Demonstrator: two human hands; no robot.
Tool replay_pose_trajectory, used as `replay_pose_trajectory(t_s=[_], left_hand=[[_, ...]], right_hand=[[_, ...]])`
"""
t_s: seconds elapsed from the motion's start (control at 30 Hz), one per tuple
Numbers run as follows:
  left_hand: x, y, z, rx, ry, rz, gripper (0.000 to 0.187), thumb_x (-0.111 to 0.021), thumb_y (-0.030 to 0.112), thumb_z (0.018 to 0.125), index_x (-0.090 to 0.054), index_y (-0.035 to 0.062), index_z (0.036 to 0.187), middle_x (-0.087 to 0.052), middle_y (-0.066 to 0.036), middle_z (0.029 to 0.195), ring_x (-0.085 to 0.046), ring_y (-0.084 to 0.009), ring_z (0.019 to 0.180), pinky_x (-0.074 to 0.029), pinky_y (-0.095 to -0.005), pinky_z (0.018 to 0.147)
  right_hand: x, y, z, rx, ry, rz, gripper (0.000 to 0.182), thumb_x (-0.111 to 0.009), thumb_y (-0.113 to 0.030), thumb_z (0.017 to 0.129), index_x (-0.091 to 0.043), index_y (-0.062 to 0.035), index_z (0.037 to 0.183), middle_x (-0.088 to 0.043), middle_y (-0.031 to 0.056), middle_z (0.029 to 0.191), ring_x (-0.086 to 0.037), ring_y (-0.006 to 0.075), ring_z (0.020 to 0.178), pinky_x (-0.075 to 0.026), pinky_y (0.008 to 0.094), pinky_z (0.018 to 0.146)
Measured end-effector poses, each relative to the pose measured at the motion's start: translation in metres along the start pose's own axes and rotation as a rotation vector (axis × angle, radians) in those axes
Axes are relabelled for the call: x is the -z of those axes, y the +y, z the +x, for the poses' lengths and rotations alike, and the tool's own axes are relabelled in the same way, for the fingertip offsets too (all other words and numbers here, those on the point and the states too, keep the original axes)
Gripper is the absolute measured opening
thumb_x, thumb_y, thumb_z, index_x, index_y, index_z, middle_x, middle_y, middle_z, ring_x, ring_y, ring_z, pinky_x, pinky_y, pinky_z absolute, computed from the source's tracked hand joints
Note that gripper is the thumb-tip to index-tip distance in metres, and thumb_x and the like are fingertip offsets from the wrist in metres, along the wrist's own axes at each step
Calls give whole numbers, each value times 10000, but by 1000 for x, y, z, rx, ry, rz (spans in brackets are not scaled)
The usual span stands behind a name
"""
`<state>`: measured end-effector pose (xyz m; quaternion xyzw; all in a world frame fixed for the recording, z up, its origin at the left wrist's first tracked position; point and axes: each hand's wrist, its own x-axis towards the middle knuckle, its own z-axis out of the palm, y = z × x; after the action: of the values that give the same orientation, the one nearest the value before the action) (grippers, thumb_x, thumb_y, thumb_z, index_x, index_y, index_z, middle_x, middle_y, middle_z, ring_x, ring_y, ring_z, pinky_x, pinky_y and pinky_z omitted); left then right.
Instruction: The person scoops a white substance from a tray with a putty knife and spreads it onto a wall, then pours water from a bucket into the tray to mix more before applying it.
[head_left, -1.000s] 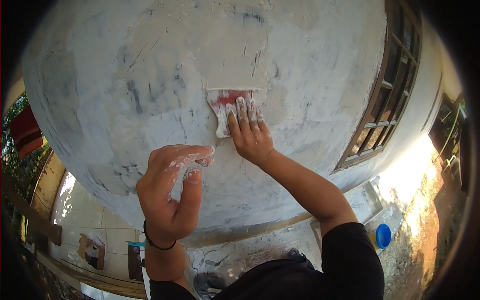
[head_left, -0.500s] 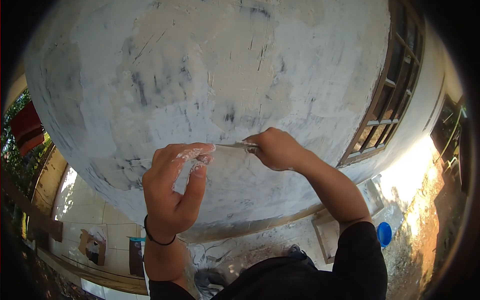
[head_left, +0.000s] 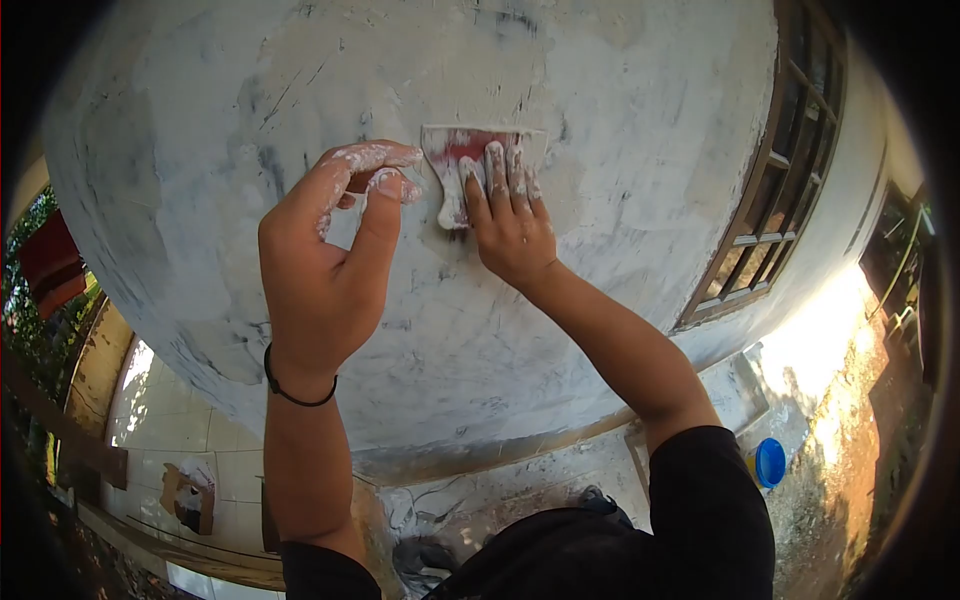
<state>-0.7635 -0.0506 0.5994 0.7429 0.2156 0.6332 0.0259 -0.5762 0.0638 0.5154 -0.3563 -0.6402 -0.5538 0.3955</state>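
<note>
A broad, putty-smeared scraper (head_left: 468,146) with a reddish middle lies against the wall, its wide edge upward. My right hand (head_left: 512,225) grips it from below, white-coated fingers spread over its face. Just left of the scraper and apart from it, my left hand (head_left: 330,240) is raised with half-curled fingers. White paste covers its thumb and fingertips, a gap shows between thumb and forefinger, and I see nothing held there. The wall (head_left: 620,200) is patchy white and beige with dark streaks.
A brown-framed window (head_left: 770,200) is set in the wall at right. A blue bucket (head_left: 769,463) stands on the ground below it. At lower left, a torn cardboard box (head_left: 188,497) sits on a tiled floor (head_left: 233,435). A low ledge runs along the wall's foot.
My right hand has moved up the wall, and the scraper has turned from edge-on to flat against it. My left hand has risen too and is now apart from the blade.
</note>
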Motion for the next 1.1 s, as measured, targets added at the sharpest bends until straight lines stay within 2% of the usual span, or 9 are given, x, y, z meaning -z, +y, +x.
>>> replay_pose_trajectory(t_s=[0.2, 0.33, 0.4, 0.43, 0.5, 0.63, 0.87, 0.93, 1.1], left_hand=[[7, -10, -12, 67, -1, 89, 163, -562, 95, 878, -646, 19, 995, -680, -58, 846, -616, -108, 772, -399, -254, 690], [8, -7, -16, 58, -22, 60, 168, -561, 100, 876, -646, 20, 998, -678, -56, 838, -617, -113, 769, -397, -257, 689], [9, -5, -17, 84, -73, 46, 170, -560, 102, 874, -647, 20, 995, -678, -56, 836, -613, -112, 772, -397, -261, 691], [9, -2, -17, 86, -74, 45, 170, -560, 102, 874, -647, 20, 995, -678, -56, 836, -613, -112, 772, -397, -261, 691], [9, 2, -12, 57, -87, 54, 173, -561, 102, 868, -646, 24, 997, -678, -56, 837, -607, -110, 775, -398, -269, 688], [10, 6, 5, 34, -79, 29, 182, -547, 104, 881, -638, 14, 1010, -670, -59, 849, -599, -102, 777, -404, -257, 693], [29, 20, 24, -68, 178, -122, 200, -502, 79, 920, -603, -48, 1038, -644, -81, 887, -590, -126, 812, -450, -250, 746], [28, 18, 20, -69, 203, -136, 193, -507, 63, 916, -599, -53, 1040, -644, -89, 910, -590, -132, 816, -458, -255, 753], [25, 14, 3, 8, 277, -6, 160, -549, 12, 873, -608, -21, 1018, -620, -86, 1023, -585, -114, 815, -469, -252, 767]], right_hand=[[29, -82, -149, 20, -368, 296, 408, -519, -173, 824, -555, 24, 1179, -504, 322, 1235, -527, 462, 1120, -418, 506, 956], [68, -93, -157, 32, -533, 396, 418, -512, -165, 830, -540, 45, 1190, -528, 304, 1211, -556, 428, 1092, -438, 487, 935], [74, -78, -140, -148, -946, 757, 385, -508, -148, 846, -557, -17, 1204, -600, 251, 1110, -618, 363, 977, -486, 440, 851], [81, -63, -112, -149, -948, 758, 385, -508, -148, 846, -557, -17, 1204, -600, 251, 1110, -618, 363, 977, -486, 440, 851], [94, -18, -32, -84, -1442, 730, 331, -518, -138, 862, -598, -94, 1180, -645, 191, 993, -634, 329, 869, -499, 418, 773], [103, 47, 60, -112, -954, 876, 239, -580, -95, 851, -634, -47, 1079, -624, 203, 765, -599, 356, 698, -475, 384, 652], [84, 34, 126, -228, -140, 402, 304, -528, -124, 824, -624, -56, 1105, -661, 172, 966, -649, 339, 787, -518, 406, 730], [37, 19, 101, -18, 252, 72, 347, -517, -108, 799, -589, -35, 1131, -619, 194, 1111, -629, 363, 966, -497, 458, 832], [1, -63, -54, 39, -92, 220, 368, -514, -168, 848, -574, 1, 1169, -508, 250, 1279, -502, 420, 1177, -389, 504, 988]])
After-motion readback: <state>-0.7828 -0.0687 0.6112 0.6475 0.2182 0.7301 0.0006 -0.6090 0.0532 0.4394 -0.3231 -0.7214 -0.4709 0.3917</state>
